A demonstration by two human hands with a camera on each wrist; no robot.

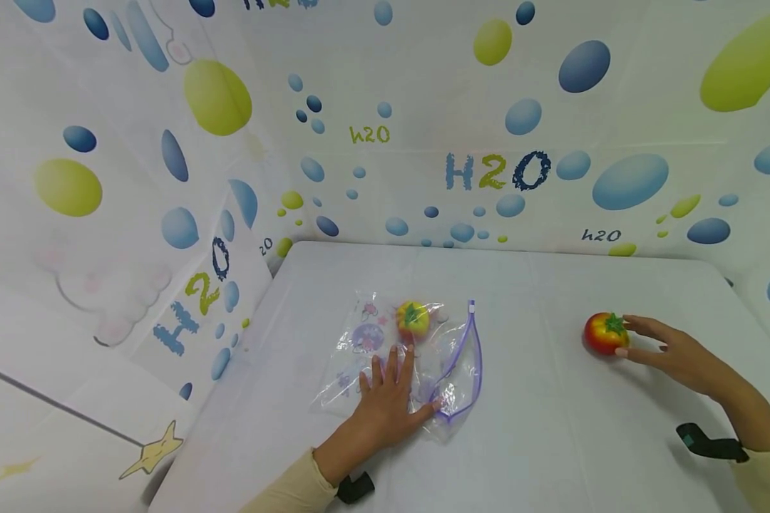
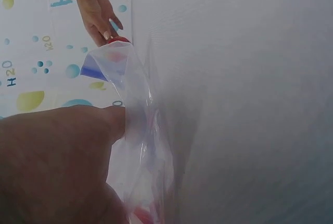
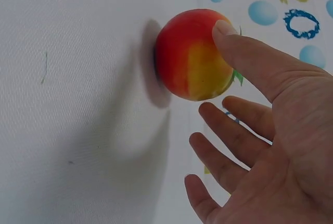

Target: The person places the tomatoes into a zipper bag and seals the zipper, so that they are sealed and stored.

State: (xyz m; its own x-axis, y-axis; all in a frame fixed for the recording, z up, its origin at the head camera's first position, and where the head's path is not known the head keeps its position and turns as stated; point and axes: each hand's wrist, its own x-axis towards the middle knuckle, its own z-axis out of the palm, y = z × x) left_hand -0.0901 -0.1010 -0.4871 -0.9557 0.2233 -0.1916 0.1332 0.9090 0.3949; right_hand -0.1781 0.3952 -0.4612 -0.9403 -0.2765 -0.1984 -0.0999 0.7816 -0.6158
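A clear zip bag (image 1: pixel 359 370) with a purple zip and printed pictures lies flat on the white table. Inside it is a yellow-and-red toy tomato (image 1: pixel 413 320) with a green leafy top. My left hand (image 1: pixel 391 402) rests on the bag with its fingers spread, the thumb near the zip edge. Off to the right, a second red-and-yellow toy tomato (image 1: pixel 603 333) sits on the table. My right hand (image 1: pixel 686 360) is at its side; the thumb (image 3: pixel 229 34) overlaps it in the right wrist view, while the other fingers stand apart, loosely bent.
The white tabletop (image 1: pixel 532 427) spreads between the two hands. Behind it and along the left stand white sheets (image 1: pixel 417 85) printed with blue and green bubbles and lettering. Dark straps (image 1: pixel 712 445) are on both wrists.
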